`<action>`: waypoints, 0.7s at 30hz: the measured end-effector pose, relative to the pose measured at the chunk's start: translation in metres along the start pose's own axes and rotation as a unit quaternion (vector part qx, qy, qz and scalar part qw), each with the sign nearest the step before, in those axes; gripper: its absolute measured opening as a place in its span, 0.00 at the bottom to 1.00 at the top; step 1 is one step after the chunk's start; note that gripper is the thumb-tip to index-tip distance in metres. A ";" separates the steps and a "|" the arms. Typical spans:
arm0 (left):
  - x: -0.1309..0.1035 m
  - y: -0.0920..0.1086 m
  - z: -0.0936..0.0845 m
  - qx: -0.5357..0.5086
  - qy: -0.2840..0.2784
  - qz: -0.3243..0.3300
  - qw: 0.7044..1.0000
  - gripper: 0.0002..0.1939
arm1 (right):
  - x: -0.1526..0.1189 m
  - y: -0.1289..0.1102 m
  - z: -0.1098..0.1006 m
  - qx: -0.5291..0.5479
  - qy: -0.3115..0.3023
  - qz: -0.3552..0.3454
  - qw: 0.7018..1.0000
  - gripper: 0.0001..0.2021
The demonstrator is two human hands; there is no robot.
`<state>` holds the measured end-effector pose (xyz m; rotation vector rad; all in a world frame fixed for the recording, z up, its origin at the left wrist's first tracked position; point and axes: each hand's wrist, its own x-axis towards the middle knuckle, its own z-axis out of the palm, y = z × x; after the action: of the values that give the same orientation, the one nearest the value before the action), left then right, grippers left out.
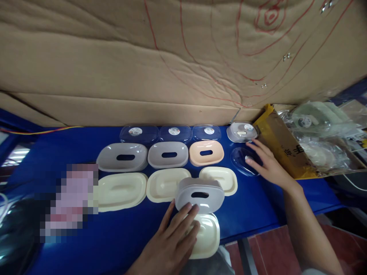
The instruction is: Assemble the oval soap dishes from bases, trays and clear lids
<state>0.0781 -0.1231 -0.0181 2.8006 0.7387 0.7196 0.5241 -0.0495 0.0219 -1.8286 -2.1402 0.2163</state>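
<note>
My left hand (174,238) is at the front of the table, its fingers curled over a cream oval tray (209,233) and its fingertips against a tilted grey oval cover (197,196) with a slot. That cover overlaps two cream trays behind it. My right hand (266,162) hovers at a clear oval lid (242,166), thumb and fingers apart, thumb over the lid. Just beyond these fingers stands a grey box under a clear lid (243,131) with a round sticker. Whether the right thumb touches the lid is hard to tell.
Two grey slotted covers (122,149) and a peach one (206,147) form a row. Behind are stickered clear lids (143,133); in front, cream trays (122,191). A cardboard box (282,152) of bagged pieces stands right. Brown cardboard (114,68) walls the back.
</note>
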 end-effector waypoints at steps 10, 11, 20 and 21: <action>0.000 -0.001 0.001 -0.018 0.048 -0.055 0.997 0.14 | 0.096 0.029 0.005 -0.111 -0.032 0.040 0.993 0.45; -0.001 -0.001 0.002 -0.023 0.056 -0.063 0.996 0.13 | 0.097 0.029 0.006 -0.111 -0.032 0.039 0.993 0.45; -0.003 -0.002 0.006 -0.028 0.062 -0.086 0.994 0.13 | 0.119 0.035 0.006 -0.058 -0.083 0.040 0.994 0.59; -0.003 -0.002 0.005 -0.025 0.063 -0.085 0.994 0.14 | 0.119 0.034 0.005 -0.051 -0.088 0.037 0.994 0.59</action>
<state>0.0775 -0.1227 -0.0246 2.6270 0.9534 0.8772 0.5386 0.0738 0.0234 -2.0188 -2.2394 0.3009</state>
